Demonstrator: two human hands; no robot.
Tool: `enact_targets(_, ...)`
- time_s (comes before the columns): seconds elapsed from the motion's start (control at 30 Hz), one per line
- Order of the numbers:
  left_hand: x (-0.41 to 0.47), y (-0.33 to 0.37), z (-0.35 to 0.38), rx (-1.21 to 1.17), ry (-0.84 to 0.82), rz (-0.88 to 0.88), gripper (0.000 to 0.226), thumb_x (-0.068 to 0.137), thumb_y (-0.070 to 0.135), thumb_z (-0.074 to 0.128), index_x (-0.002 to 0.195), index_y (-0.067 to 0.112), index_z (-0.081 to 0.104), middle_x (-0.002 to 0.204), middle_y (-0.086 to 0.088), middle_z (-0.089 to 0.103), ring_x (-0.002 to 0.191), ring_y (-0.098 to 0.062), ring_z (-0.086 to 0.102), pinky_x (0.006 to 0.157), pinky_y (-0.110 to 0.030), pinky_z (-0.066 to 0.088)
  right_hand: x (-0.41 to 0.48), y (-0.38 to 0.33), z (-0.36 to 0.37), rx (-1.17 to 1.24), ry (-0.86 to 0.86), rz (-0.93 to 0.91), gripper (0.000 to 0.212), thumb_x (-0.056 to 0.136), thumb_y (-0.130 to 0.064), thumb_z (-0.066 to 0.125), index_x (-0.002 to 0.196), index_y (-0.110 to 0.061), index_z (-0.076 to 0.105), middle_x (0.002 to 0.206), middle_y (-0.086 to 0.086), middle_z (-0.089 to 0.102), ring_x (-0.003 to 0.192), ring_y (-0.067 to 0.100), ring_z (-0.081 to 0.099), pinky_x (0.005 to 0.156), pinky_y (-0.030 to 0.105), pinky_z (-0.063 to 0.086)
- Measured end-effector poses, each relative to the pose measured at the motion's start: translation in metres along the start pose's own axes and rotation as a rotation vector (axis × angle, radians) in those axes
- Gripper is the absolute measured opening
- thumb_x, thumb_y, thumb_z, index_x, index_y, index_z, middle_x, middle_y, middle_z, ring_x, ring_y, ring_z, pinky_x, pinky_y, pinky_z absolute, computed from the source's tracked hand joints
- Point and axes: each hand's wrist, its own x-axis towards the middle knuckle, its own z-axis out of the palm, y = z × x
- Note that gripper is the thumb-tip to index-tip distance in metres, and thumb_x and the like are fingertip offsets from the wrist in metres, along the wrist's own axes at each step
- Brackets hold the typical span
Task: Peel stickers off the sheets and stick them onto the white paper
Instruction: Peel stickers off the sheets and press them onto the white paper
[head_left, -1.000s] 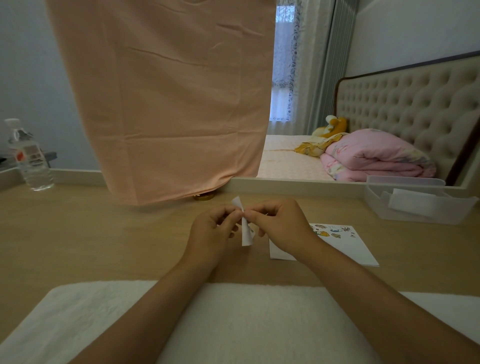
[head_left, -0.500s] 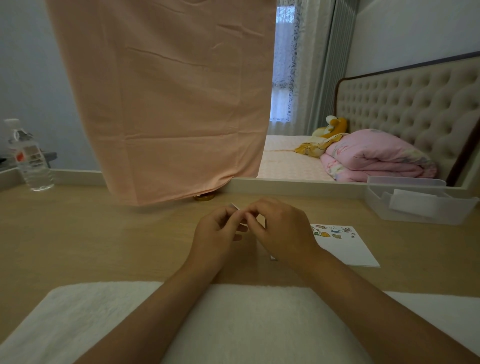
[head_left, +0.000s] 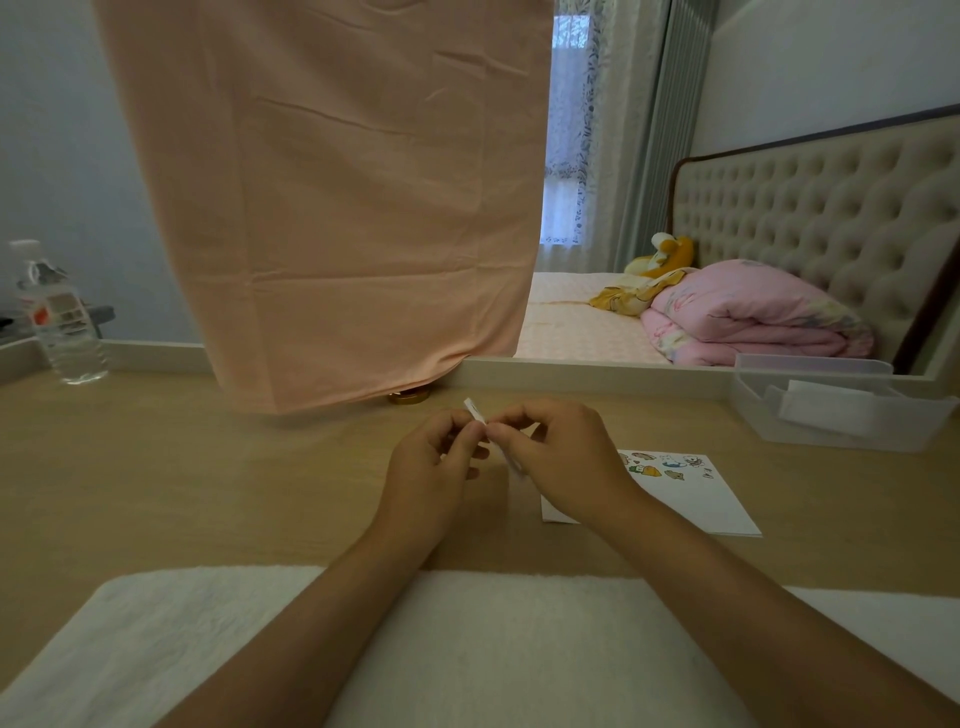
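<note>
Pinching the sticker sheet (head_left: 475, 411), left hand (head_left: 431, 467) and right hand (head_left: 563, 457), fingertips meeting.

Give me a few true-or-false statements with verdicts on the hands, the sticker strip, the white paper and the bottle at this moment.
1. The left hand and the right hand both pinch the small sticker strip. True.
2. The white paper is blank. False: several stickers sit along its far edge.
3. The water bottle stands upright at the far left of the table. True.
4. The white paper lies to the left of the left hand. False: it lies flat to the right, partly hidden behind the right wrist.
</note>
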Motion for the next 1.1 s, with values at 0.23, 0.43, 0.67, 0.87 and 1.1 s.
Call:
enact_targets(0.23,0.000,0.001,0.000,0.075,0.026,0.067,0.021,0.099,0.022,0.060,0.094,0.040,0.070,0.095,0.021,0.072,0.090,-0.005,0.069,0.080,-0.048,0.059,0.001,-0.001,0.000,-0.026,0.036,0.027,0.013,0.091,-0.038,0.069,0.097,-0.033,0.080,0.093,-0.019,0.075,0.065,-0.008,0.058,0.061,0.019,0.042)
enact_targets(0.43,-0.001,0.003,0.002,0.008,0.099,0.005,0.019,0.096,0.020,0.064,0.101,0.036,0.071,0.099,0.015,0.074,0.090,-0.008,0.071,0.076,-0.042,0.062,0.000,-0.006,0.001,-0.036,0.062,0.072,0.015,0.092,-0.038,0.068,0.095,-0.030,0.080,0.089,-0.016,0.074,0.063,-0.002,0.057,0.059,0.020,0.041)
enact_targets(0.67,-0.003,0.011,0.005,-0.194,0.104,-0.166,0.014,0.097,0.013,0.062,0.102,0.017,0.075,0.103,0.003,0.076,0.084,-0.011,0.075,0.068,-0.034,0.062,0.004,-0.010,0.001,0.170,0.027,0.227,0.018,0.094,-0.027,0.067,0.079,-0.027,0.077,0.087,-0.010,0.075,0.056,-0.002,0.060,0.052,0.014,0.044)
enact_targets(0.87,-0.002,0.013,0.006,-0.272,0.066,-0.235,0.016,0.099,0.014,0.059,0.103,0.017,0.074,0.093,0.007,0.077,0.081,-0.015,0.076,0.068,-0.035,0.063,0.004,-0.016,-0.007,0.370,-0.027,0.379,0.016,0.093,-0.017,0.068,0.085,-0.009,0.078,0.090,0.003,0.076,0.055,0.004,0.059,0.041,0.011,0.039)
enact_targets(1.1,0.000,0.009,0.006,-0.127,0.083,-0.143,0.013,0.099,0.014,0.057,0.103,0.015,0.069,0.095,0.005,0.077,0.077,-0.012,0.075,0.061,-0.034,0.060,0.011,-0.010,-0.018,0.124,-0.100,0.178,0.012,0.095,-0.025,0.068,0.091,-0.020,0.079,0.090,-0.009,0.074,0.058,-0.005,0.060,0.060,0.019,0.048)
